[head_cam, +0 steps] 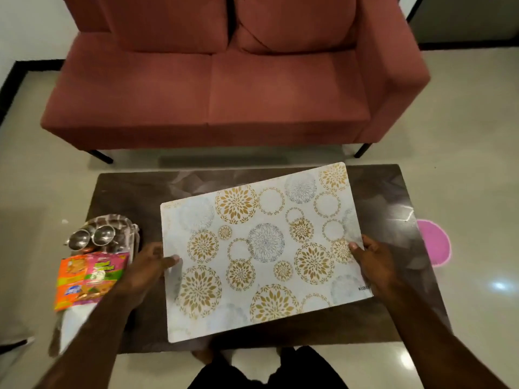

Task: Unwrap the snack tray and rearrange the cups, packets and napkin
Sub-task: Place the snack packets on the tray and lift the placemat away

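A white placemat [264, 251] with gold and grey flower circles lies skewed on the dark coffee table [134, 197]. My left hand [146, 265] grips its left edge, thumb on top. My right hand [373, 262] grips its right edge the same way. At the table's left end sits a tray [123, 223] lined with a checked cloth. Two steel cups [92, 237] stand on it side by side. Orange, pink and green snack packets [87, 276] lie in front of the cups. A white napkin [73, 321] sticks out below the packets, partly hidden by my left forearm.
A red two-seat sofa [224, 80] stands behind the table, with a strip of glossy floor between. A pink round mat [435, 242] lies on the floor past the table's right end. My feet show under the near edge.
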`<state>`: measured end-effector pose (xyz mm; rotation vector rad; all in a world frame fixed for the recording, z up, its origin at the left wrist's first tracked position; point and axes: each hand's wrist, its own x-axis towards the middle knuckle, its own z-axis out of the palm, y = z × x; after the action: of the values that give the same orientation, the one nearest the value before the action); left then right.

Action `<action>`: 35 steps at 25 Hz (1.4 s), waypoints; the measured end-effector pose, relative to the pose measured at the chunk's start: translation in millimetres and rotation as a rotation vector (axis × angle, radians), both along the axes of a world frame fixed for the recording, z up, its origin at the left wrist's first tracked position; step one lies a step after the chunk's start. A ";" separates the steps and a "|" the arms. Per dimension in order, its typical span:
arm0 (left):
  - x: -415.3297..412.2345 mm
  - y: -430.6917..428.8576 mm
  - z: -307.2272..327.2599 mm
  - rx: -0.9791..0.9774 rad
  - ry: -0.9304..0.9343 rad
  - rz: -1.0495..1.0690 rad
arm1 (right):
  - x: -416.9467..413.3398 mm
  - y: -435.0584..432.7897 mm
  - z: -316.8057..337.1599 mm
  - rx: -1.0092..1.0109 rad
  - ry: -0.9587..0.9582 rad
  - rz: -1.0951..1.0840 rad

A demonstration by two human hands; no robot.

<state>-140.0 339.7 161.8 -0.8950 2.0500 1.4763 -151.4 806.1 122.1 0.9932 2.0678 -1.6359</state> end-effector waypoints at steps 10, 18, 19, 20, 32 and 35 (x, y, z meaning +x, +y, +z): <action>-62.5 134.5 -102.0 -0.156 0.111 -0.075 | -22.2 92.7 -93.1 0.068 -0.174 -0.060; -106.1 136.1 -197.7 -0.269 0.016 -0.141 | -84.2 95.3 -169.9 0.120 -0.173 0.000; -108.5 134.4 -208.0 -0.264 0.012 -0.133 | -90.4 96.1 -178.4 0.130 -0.168 0.015; -111.0 134.5 -215.7 -0.255 0.008 -0.111 | -95.3 97.3 -186.4 0.142 -0.163 0.024; -119.7 165.2 -240.8 -0.892 0.033 -0.675 | -93.1 112.2 -205.8 0.852 0.045 0.344; -104.7 179.4 -246.2 -0.886 0.137 -0.965 | -85.7 84.8 -197.6 0.830 0.090 0.663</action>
<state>-244.7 519.1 -84.4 0.0458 2.6543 0.0971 -237.1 890.9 -75.5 0.3150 2.7770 -0.4912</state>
